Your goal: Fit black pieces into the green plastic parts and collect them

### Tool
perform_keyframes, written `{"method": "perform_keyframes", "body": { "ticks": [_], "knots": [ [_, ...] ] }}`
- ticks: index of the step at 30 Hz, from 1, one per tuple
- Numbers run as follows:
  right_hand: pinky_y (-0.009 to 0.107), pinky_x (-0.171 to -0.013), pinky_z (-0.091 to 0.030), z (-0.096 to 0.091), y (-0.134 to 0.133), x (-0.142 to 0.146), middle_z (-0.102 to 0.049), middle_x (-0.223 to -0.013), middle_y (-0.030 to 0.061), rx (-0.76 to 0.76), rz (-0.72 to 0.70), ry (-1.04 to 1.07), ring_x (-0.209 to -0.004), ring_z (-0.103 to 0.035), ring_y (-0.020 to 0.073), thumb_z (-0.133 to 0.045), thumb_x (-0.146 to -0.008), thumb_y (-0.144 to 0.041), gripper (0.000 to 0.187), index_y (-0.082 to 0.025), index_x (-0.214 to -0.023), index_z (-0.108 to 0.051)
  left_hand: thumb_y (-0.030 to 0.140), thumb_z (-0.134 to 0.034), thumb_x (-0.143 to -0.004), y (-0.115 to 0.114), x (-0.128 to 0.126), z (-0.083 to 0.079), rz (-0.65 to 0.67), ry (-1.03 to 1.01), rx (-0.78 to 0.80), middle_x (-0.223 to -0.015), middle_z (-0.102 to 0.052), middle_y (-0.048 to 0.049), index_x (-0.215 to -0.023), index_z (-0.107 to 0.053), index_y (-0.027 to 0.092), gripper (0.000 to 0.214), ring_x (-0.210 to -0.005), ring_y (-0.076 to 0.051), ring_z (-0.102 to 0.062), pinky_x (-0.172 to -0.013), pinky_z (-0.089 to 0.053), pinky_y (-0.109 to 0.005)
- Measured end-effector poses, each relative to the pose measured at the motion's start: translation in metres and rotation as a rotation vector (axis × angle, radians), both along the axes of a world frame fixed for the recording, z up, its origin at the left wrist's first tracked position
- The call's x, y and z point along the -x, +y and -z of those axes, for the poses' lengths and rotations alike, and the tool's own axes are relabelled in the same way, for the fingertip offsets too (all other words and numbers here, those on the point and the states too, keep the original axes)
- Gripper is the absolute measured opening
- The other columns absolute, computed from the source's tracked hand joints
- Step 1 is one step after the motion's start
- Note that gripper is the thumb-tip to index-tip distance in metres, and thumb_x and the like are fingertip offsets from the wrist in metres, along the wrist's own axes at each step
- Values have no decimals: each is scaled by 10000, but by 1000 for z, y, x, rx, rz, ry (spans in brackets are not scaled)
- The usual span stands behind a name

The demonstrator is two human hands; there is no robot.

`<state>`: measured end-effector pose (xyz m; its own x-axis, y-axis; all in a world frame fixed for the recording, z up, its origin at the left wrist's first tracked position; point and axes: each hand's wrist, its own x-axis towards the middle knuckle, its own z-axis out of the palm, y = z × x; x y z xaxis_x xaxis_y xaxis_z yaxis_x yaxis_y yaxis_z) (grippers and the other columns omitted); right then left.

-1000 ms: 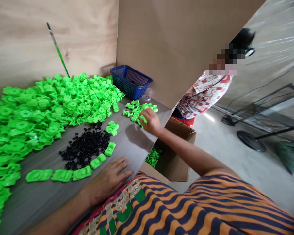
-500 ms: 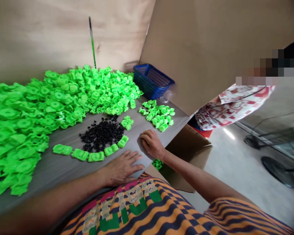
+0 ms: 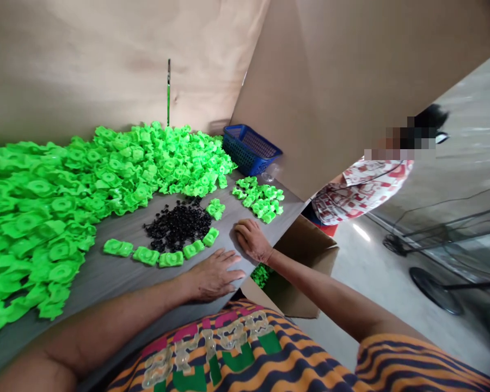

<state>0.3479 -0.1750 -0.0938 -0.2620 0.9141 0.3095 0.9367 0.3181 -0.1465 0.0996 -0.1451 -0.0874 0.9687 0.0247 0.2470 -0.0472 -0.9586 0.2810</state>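
Two bare hands on grey table (image 3: 106, 280): left hand (image 3: 214, 275) flat, empty, just beside row of green plastic parts (image 3: 159, 256) and black pellet pile (image 3: 179, 223); right hand (image 3: 251, 240) curled at table edge, grasp indeterminable.

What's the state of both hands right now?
Left hand: open, flat on the table, empty.
Right hand: curled at the table edge; contents cannot be told.

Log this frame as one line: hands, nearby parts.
left hand: flat on table, empty | right hand: curled at table edge, contents unclear | nearest: green parts row, black bits pile
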Motion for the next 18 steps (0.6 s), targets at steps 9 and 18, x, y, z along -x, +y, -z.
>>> {"method": "perform_keyframes", "body": {
  "ticks": [9, 18],
  "knots": [
    [475, -958, -414, 0, 4, 6, -656, -1198, 187, 21, 81, -78, -1114, -529, 295, -370, -1061, -292, 324, -147, -1178, -636, 332, -603, -998, 1, -1, 4, -8, 12, 15, -1499, -580, -178, -1366, -657, 185, 399, -1443, -351, -498, -1211, -377, -551],
    [478, -958, -396, 10, 6, -1, -643, -1221, 178, -1, 119, -32, -1121, -519, 307, -389, -1053, -308, 328, -170, -1220, -635, 276, -592, -995, 3, -2, 0, 3, -3, -19, -1478, -601, -151, -1284, -682, 200, 312, -1408, -319, -524, -1188, -409, -520]
  ]
}}
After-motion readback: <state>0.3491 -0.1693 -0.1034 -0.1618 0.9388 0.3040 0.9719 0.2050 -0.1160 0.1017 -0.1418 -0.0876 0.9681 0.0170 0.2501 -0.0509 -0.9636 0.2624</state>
